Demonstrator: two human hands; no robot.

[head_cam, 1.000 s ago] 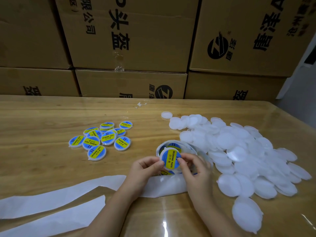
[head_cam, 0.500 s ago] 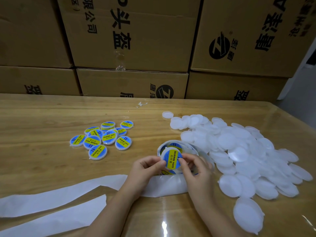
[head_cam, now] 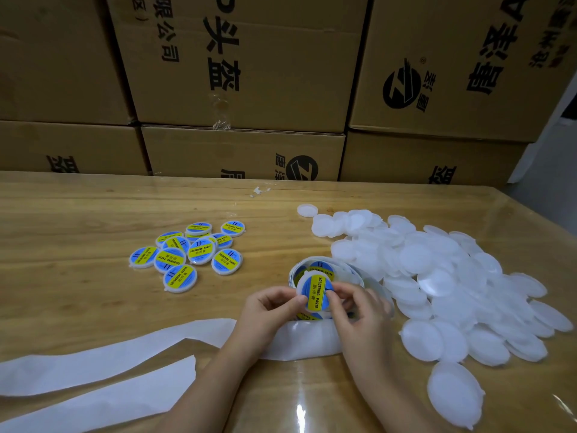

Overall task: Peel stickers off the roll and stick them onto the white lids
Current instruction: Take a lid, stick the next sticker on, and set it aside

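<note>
Lid labelling at a wooden worktop [head_cam: 78, 292].
Bare white lids [head_cam: 437, 276] heap along its right edge; a peeled backing strip [head_cam: 93, 364] trails to the near-left corner; stickered lids [head_cam: 187, 254] cluster left of centre; the sticker roll [head_cam: 324, 267] sits near the front middle, just behind the held lid [head_cam: 313, 292], pinched between left hand [head_cam: 268, 310] and right hand [head_cam: 359, 310].

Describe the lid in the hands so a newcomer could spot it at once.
On the wooden table, look between the cluster of labelled lids at left and the heap of plain white lids at right. There the left hand and right hand pinch one lid over the sticker roll. It alone is held, its blue-and-yellow sticker facing the camera.
</note>
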